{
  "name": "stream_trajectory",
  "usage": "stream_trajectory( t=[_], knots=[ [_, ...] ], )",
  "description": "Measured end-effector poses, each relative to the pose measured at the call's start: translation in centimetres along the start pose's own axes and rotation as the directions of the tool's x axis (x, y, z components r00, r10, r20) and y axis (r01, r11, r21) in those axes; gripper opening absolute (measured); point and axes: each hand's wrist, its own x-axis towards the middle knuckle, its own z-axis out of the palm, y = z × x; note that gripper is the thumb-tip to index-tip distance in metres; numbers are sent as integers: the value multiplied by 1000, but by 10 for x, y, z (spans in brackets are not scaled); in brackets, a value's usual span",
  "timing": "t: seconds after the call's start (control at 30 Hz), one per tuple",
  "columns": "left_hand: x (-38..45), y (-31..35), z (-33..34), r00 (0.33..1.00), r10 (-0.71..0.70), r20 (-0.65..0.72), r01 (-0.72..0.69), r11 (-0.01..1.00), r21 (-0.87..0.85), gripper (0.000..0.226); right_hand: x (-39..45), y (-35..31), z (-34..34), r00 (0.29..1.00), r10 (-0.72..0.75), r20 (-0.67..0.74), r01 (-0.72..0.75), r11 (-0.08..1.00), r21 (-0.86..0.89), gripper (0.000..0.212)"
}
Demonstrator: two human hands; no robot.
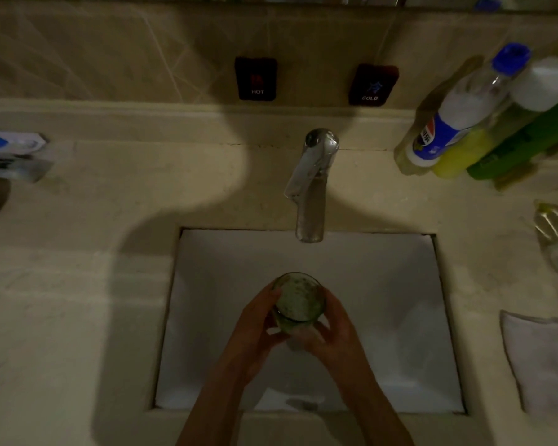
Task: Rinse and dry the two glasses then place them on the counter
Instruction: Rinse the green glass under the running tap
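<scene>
Hands, left (258, 320) and right (331, 329), both grip one round greenish glass (298, 302) over the white rectangular sink (400, 284), below the chrome faucet (313, 185).

Both bare forearms rise from the lower edge of the view and converge toward the middle. The left hand (255, 320) sits on the left side of a glass (298, 302), its fingers curled round the wall and its thumb lying along the near side. The right hand (331, 329) mirrors it on the right, fingers wrapped round the lower part, thumb toward the base. The wrists stay apart, angled inward.
</scene>
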Motion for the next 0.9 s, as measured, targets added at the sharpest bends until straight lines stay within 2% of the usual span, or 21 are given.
stream_trajectory(
  t=[0.07,0.23,0.33,0.43,0.57,0.63,0.73,0.83,0.9],
  knots=[
    [-4,3,3,1000,-11,4,11,999,32,38,-1,4,8,1000,28,10,-28,1000,14,97],
    [-11,-3,5,999,20,33,-24,990,136,37,2,12,15,992,23,-126,-20,1000,24,70],
    [-14,-4,7,999,28,42,-37,977,212,36,2,17,10,984,12,-180,-5,999,39,67],
    [-16,-8,4,999,25,21,-31,919,393,28,0,22,1,983,11,-182,-5,999,33,68],
    [-38,-21,-15,970,232,-77,-146,804,577,30,-11,19,-18,986,11,-169,-13,1000,-9,78],
    [-55,-25,-20,938,332,-100,-178,710,681,27,-18,13,-29,986,1,-168,-5,1000,-27,79],
    [-72,-36,-25,894,441,-77,-145,449,882,36,-30,2,-45,987,-20,-159,12,999,-52,75],
    [-82,-50,-27,856,516,-35,-114,255,960,56,-39,-5,-61,987,-39,-158,26,996,-84,79],
    [-84,-64,-27,823,568,25,-106,110,988,49,-44,-9,-69,989,-43,-139,26,993,-117,81]
  ],
)
